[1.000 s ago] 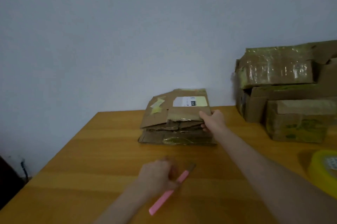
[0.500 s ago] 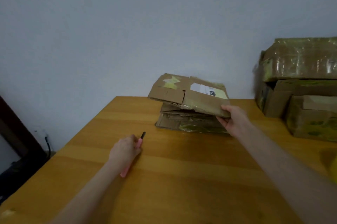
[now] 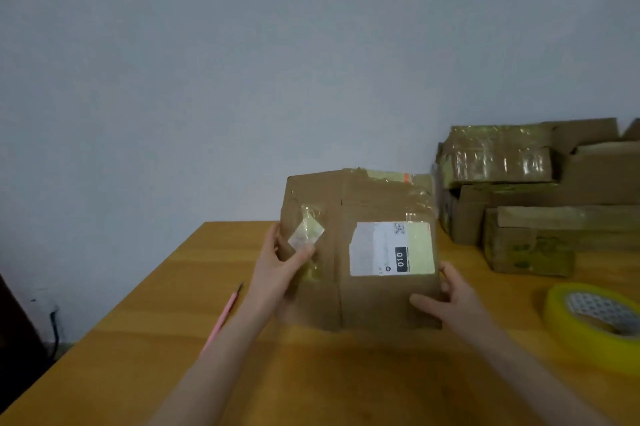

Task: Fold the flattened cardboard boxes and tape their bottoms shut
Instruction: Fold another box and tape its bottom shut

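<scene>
Now both hands hold one flattened cardboard box (image 3: 356, 287) upright over the wooden table (image 3: 166, 349). The left hand (image 3: 277, 269) grips its left edge with the thumb on the front, and the right hand (image 3: 446, 294) grips the lower right corner. To open it well, the hands should probably press the two side edges toward each other until the sleeve becomes square, then turn the bottom up and fold the short flaps first. The tape roll (image 3: 588, 332) lies near on the right, the pink cutter (image 3: 225, 314) on the left.
</scene>
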